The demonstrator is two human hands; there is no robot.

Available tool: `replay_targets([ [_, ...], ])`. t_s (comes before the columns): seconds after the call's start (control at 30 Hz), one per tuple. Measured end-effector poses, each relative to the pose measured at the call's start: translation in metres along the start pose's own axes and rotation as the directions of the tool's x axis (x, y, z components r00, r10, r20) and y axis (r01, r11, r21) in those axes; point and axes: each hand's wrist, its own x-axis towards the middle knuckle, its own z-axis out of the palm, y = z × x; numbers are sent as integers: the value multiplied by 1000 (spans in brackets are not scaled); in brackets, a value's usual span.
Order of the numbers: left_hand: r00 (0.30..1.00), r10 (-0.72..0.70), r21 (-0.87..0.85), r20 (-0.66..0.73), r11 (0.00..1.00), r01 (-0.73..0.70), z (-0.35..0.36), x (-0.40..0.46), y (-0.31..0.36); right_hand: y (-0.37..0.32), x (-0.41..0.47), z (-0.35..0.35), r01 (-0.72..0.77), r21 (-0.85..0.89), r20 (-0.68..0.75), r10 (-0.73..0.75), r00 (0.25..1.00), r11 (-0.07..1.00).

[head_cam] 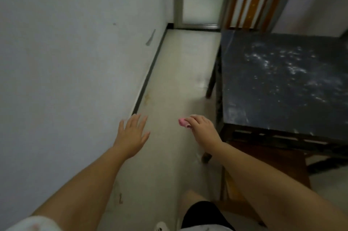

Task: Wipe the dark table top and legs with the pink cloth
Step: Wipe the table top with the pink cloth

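Head view: right hand (200,127) grips small soft pink cloth (183,122), bunched, left of dark speckled counter (282,83); left hand (131,134) open.

No legible text or labels anywhere.

Dark table top (282,83) at right, mottled, with pale glinting specks across its far half; nothing lies on it. Dark legs (211,82) and rails beneath stand on the pale floor (175,80), which runs far along the left wall. A wooden chair (256,4) stands at the table's far edge.
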Motion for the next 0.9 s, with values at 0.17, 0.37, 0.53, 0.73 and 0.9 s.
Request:
replay_targets([
  [0.17, 965, 262, 37, 0, 964, -262, -14, 136, 45, 64, 63, -29, -159, -44, -70, 155, 985, 986],
  [0.37, 893, 449, 78, 26, 890, -450, -49, 277, 106, 141, 123, -75, -326, -34, -176, 316, 932, 945],
  [0.53, 817, 572, 103, 73, 810, -577, -61, 379, 152, 195, 153, -99, -513, -1, -248, 496, 832, 859],
  [0.73, 583, 783, 142, 216, 565, -813, -53, 496, 242, 259, 162, -101, -785, 147, -353, 773, 527, 602],
  [0.9, 227, 921, 133, 317, 194, -972, -53, 559, 331, 277, 158, -102, -915, 304, -353, 924, 150, 265],
])
